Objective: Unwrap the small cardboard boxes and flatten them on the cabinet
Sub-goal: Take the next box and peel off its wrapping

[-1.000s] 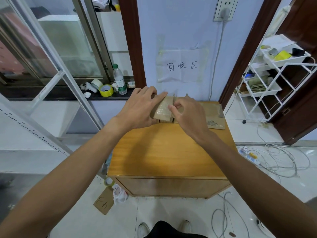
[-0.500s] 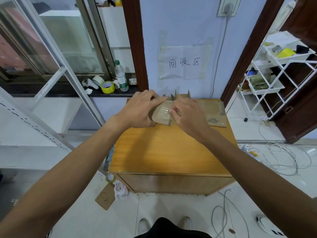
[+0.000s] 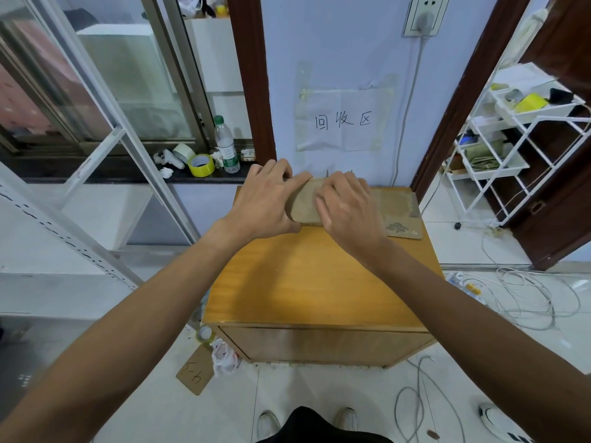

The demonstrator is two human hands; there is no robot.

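Note:
A small brown cardboard box [image 3: 306,203] wrapped in shiny tape sits at the back of the wooden cabinet [image 3: 313,282], near the wall. My left hand [image 3: 267,199] grips its left end, thumb below and fingers over the top. My right hand [image 3: 347,209] presses on its right part, fingers curled on the top face. Flattened cardboard [image 3: 398,211] lies on the cabinet's back right corner, partly hidden by my right hand.
A windowsill at the left holds a water bottle [image 3: 226,145] and yellow tape rolls [image 3: 200,164]. A white wire rack [image 3: 518,148] stands at the right. Cables [image 3: 524,295] lie on the floor right of the cabinet. A cardboard tag [image 3: 195,372] and a tape roll [image 3: 204,334] lie at its front left.
Both hands stay on the box; my right fingers have slid leftward over its top, covering more of it. The box's raised flaps show less behind my hands.

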